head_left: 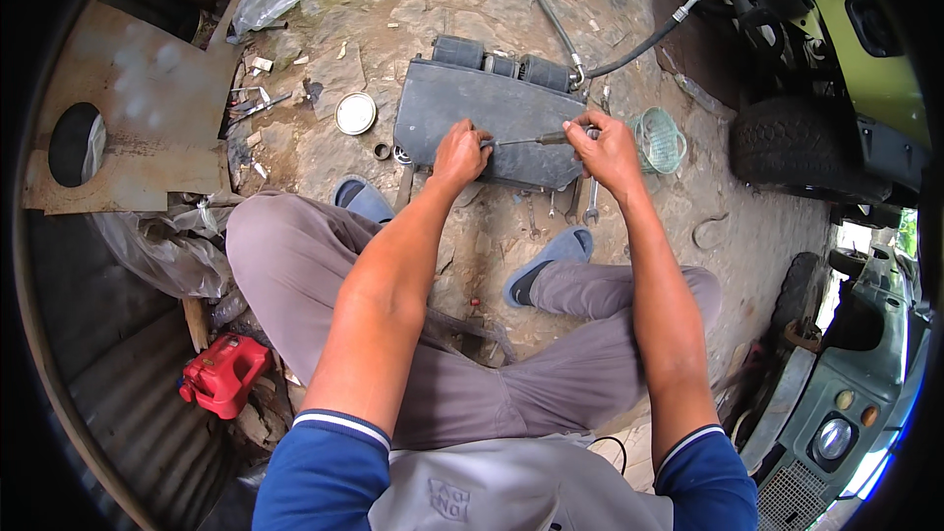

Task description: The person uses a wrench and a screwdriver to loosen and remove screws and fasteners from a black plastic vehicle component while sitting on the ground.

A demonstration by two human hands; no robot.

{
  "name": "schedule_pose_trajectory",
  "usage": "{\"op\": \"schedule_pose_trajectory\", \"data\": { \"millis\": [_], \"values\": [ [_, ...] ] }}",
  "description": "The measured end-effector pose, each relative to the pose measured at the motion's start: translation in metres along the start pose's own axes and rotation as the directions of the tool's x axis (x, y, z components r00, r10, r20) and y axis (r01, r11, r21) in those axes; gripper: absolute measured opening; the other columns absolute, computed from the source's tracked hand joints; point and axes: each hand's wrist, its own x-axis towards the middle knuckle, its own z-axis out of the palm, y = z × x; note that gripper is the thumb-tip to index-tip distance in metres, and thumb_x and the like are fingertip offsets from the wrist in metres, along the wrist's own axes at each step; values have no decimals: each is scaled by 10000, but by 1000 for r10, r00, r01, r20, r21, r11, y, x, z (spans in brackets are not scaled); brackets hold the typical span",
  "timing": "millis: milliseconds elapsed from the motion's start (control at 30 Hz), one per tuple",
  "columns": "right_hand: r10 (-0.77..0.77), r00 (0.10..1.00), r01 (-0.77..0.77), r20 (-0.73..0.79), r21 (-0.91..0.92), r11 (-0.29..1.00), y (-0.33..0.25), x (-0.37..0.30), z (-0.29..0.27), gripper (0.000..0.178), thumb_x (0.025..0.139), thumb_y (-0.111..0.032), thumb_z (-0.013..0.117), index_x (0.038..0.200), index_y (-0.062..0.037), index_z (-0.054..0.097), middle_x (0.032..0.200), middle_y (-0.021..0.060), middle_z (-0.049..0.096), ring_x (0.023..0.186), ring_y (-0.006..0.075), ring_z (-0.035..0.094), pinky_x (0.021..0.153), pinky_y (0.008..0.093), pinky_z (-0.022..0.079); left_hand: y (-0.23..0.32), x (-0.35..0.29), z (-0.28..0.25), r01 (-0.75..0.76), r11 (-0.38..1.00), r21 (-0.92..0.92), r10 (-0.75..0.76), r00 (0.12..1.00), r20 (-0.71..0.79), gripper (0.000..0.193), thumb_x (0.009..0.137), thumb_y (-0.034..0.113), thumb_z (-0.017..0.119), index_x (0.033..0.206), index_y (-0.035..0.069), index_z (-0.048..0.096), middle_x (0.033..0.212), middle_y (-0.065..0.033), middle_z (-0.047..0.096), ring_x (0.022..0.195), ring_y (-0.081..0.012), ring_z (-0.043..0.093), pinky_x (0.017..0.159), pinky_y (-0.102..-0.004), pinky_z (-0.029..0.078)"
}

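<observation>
A dark, box-shaped metal unit [425, 103], with cylindrical parts along its far side, lies on the ground before me. Over its top, my right hand [610, 151] grips a screwdriver [553, 139] by the handle, the shaft pointing left. My left hand [460, 151] is closed at the shaft's tip, fingers curled together; whatever they pinch is hidden. Two black hoses with metal ends, one [544, 8] running away from me and another [644, 47] to the right, meet near the unit's far right corner. Several spanners [591, 205] lie by its near edge.
A green mesh basket [661, 143] stands right of the unit, with a vehicle tyre [795, 149] beyond. Left are a round tin [356, 114], a dark ring [382, 151] and a rusty metal panel [147, 88]. A red jerrycan [224, 376] sits lower left. My sandalled feet flank the near side.
</observation>
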Motion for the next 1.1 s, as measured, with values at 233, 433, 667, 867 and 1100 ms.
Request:
{"op": "schedule_pose_trajectory", "data": {
  "millis": [233,433,667,867,1100],
  "values": [
    [47,999,-47,1,63,997,13,4,-5,319,945,-303,717,978,14,721,584,52,632,425,106,576,412,277,429,8,6,9,-69,996,53,69,998,2,208,850,164,762,1044,95,797,989,-133,633,1018,-341,611,872,-453,505],
    [54,999,-54,8,82,995,15,7,-5,332,941,-316,713,961,15,717,578,44,622,424,110,577,419,282,434,9,9,15,-54,997,59,56,998,-29,154,844,181,778,975,110,813,957,-107,643,985,-320,620,842,-451,502],
    [83,996,-84,17,84,993,11,7,-7,326,936,-317,708,958,8,724,574,33,612,437,102,580,428,295,434,8,9,18,-46,997,55,49,997,-55,140,833,193,793,953,127,820,934,-94,646,968,-313,624,825,-445,498],
    [-101,978,128,183,-140,982,5,23,-17,347,891,-297,742,1010,29,724,699,152,696,658,268,703,627,406,521,3,11,22,-35,998,61,38,998,-50,136,829,179,788,954,137,823,930,-102,641,971,-315,626,834,-446,505],
    [-236,914,369,329,-437,820,-42,50,-7,427,926,-380,741,967,44,706,779,249,693,740,397,700,693,491,522,-14,19,23,-52,999,0,52,998,47,127,835,155,770,952,145,818,942,-110,626,994,-328,629,867,-455,522]
  ]
}}
